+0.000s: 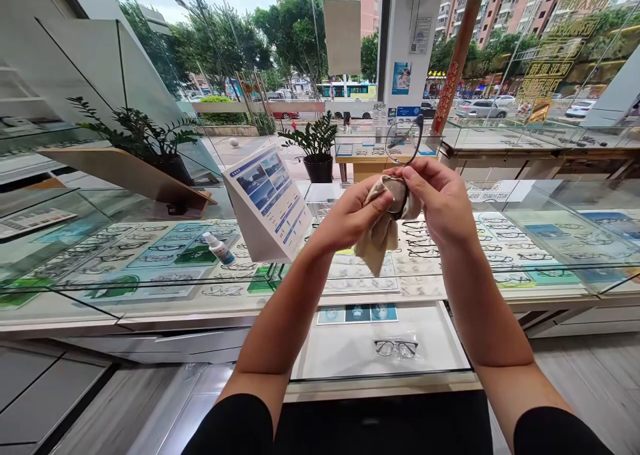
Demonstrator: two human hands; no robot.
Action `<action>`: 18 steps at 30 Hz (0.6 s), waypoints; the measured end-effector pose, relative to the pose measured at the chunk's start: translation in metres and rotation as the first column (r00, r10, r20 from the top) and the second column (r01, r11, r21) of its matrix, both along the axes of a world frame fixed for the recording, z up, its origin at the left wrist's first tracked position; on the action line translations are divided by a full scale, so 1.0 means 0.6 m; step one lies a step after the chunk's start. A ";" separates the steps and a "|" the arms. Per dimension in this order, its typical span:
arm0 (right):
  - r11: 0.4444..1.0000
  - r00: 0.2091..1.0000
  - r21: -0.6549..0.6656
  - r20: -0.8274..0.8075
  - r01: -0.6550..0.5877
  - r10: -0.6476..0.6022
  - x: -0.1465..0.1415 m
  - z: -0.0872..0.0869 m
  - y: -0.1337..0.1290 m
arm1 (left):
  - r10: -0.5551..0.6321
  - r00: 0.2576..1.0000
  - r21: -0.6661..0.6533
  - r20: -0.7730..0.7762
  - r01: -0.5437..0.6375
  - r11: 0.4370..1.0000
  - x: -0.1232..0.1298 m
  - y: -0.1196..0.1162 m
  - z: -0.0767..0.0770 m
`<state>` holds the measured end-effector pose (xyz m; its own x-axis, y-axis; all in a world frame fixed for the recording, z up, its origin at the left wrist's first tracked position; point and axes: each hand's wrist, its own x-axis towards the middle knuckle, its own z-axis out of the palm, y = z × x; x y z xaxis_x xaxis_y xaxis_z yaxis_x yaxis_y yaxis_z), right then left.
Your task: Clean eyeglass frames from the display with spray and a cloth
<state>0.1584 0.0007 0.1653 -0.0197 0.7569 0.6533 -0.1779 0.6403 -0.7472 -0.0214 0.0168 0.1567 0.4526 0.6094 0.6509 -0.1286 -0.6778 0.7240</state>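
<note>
Both hands are raised together over the glass display counter. My left hand (354,216) is closed on a beige cleaning cloth (376,248), with the thumb pressing it against a lens. A pair of eyeglasses (413,145) is held between the hands, one dark curved temple pointing upward. The fingers of my right hand (445,198) pinch the frame near the lens, and part of the cloth bunches beside them. Fingers and cloth hide much of the frame. Below, another pair of glasses (396,348) lies in a clear bag inside the pulled-out white drawer (345,352).
A desk calendar (270,202) and a small white spray bottle (219,248) stand on the glass counter (165,283), left of my hands. Many eyeglass frames (423,238) lie in rows under the glass. Farther back is a potted plant (317,148) before the window.
</note>
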 end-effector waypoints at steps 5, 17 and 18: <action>0.999 1.000 -0.043 0.001 -0.010 0.010 -0.008 -0.003 -0.006 | 0.124 0.979 -0.013 0.161 -0.123 0.992 0.023 0.001 -0.016; 1.000 0.999 0.014 -0.050 -0.002 0.003 -0.017 -0.001 -0.006 | 0.180 0.967 -0.146 0.179 -0.155 0.977 -0.003 0.013 -0.003; 1.000 0.999 0.015 -0.034 0.004 -0.003 -0.012 0.000 -0.005 | 0.202 0.962 -0.163 0.184 -0.173 0.971 -0.010 0.015 -0.001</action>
